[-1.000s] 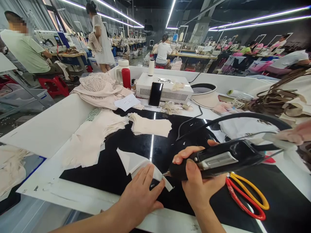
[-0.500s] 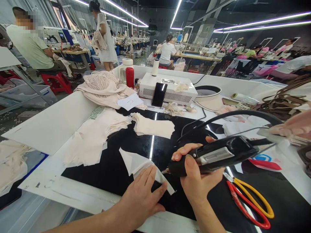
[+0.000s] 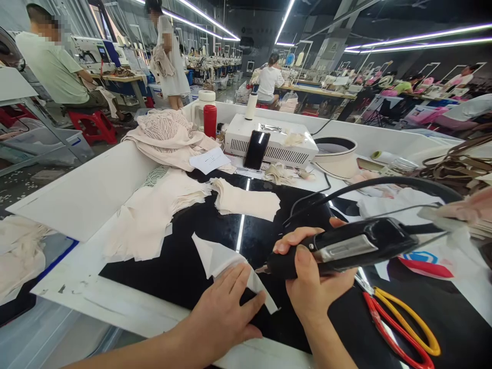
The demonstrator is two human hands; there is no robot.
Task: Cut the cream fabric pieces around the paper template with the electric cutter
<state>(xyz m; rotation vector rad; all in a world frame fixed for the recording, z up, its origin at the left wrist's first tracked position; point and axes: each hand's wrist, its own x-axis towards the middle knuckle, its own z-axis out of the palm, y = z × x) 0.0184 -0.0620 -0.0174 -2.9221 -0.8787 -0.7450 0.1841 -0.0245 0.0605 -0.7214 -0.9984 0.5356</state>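
My left hand point(image 3: 226, 307) lies with its fingers stretched out on a small folded piece of pale fabric point(image 3: 217, 256), pressing it against the black tabletop. In my right hand point(image 3: 313, 277) is a black corded hand tool point(image 3: 369, 241) with a silver strip along its body, the fingers wrapped around it. Its thin metal tip point(image 3: 262, 269) meets or nearly touches the fabric's edge, just right of my left fingers. Scissors point(image 3: 403, 318) with red and yellow handles rest to the right of my right wrist.
Cut fabric pieces lie in a large stack point(image 3: 142, 220) and a smaller stack point(image 3: 246, 200). Behind them stand a white vented box point(image 3: 284, 148), a phone point(image 3: 256, 149) and a red bottle point(image 3: 210, 121). At the right edge another person's hand point(image 3: 471, 205) is near the tool's cable.
The whole view has shifted slightly, with the scene sitting a little further right. Both hands, the fabric and the tool keep nearly the same positions relative to each other.
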